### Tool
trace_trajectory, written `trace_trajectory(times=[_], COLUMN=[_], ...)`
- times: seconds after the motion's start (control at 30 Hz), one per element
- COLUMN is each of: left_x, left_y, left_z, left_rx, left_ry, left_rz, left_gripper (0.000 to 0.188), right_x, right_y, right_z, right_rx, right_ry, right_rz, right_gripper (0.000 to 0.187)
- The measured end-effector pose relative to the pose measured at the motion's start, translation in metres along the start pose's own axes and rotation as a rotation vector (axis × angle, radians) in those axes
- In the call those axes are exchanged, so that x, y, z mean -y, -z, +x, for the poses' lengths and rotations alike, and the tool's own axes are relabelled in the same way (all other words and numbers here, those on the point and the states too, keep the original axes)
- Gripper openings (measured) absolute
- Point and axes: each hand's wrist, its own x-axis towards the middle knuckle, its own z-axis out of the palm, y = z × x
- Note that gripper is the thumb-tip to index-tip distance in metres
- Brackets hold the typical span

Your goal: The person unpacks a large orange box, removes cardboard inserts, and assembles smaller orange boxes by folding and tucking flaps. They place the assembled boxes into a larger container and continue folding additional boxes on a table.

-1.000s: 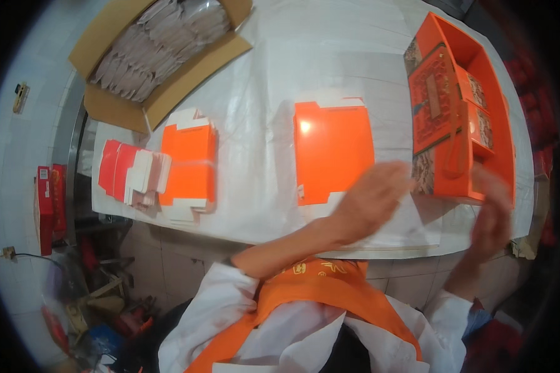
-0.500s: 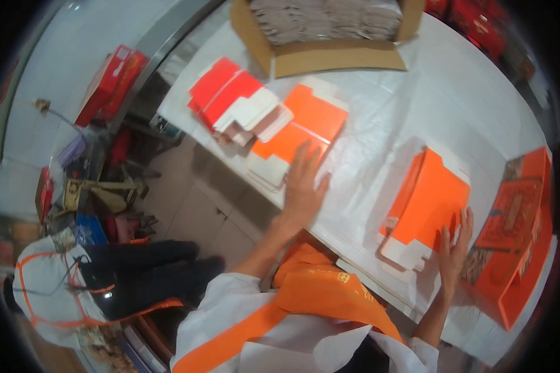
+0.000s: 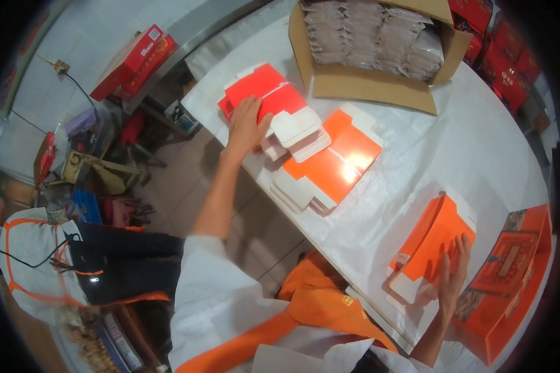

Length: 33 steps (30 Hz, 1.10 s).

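Note:
At the table's left side lies a banded stack of flat red cartons (image 3: 262, 86) with white flaps. My left hand (image 3: 247, 127) rests on its near left edge, fingers stretched out and the thumb apart. Just right of it, partly beneath, is a banded stack of flat orange cartons (image 3: 342, 149). Another orange stack (image 3: 435, 233), fanned out at its left side, lies farther right. My right hand (image 3: 452, 270) is laid over that stack's right part with fingers spread, covering a piece of the top carton.
A brown cardboard box (image 3: 373, 90) filled with rows of small sealed packets stands at the far edge. An open orange box (image 3: 510, 280) sits at the right. Red boxes (image 3: 134, 62) are at the upper left. A person in a white top (image 3: 40, 264) is at the lower left.
My left hand has gone from the middle orange stack to the red stack, up and left. My right hand has shifted farther onto the right orange stack. The view has turned somewhat.

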Motion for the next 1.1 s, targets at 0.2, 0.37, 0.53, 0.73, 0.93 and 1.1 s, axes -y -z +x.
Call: trace_trajectory(times=[0.2, 0.37, 0.53, 0.73, 0.93, 1.1], left_x=[0.008, -0.147, -0.290, -0.352, -0.367, -0.379], left_y=[-0.024, -0.021, -0.076, -0.096, -0.066, -0.063], left_z=[0.012, -0.047, -0.120, -0.135, -0.111, -0.096], left_rx=[0.106, 0.095, 0.644, 0.661, 0.699, 0.905], left_ry=[-0.045, -0.021, -0.009, 0.049, 0.333, 0.548], left_rz=[0.169, -0.419, -0.976, -0.917, -1.259, -1.418], left_gripper=[0.032, 0.034, 0.050, 0.060, 0.038, 0.028], right_x=[-0.018, -0.067, -0.052, -0.032, -0.032, -0.031], right_y=[0.013, 0.018, -0.010, -0.024, -0.020, 0.006], right_z=[-0.005, -0.023, -0.032, -0.043, -0.041, -0.055], right_rx=[-0.024, -0.174, -0.161, -0.116, -0.174, -0.251], right_ry=[-0.001, -0.150, -0.190, -0.220, -0.133, 0.016], right_rz=[-0.201, -0.230, -0.120, -0.484, -0.364, -0.234], right_gripper=[0.042, 0.055, 0.062, 0.066, 0.063, 0.049])
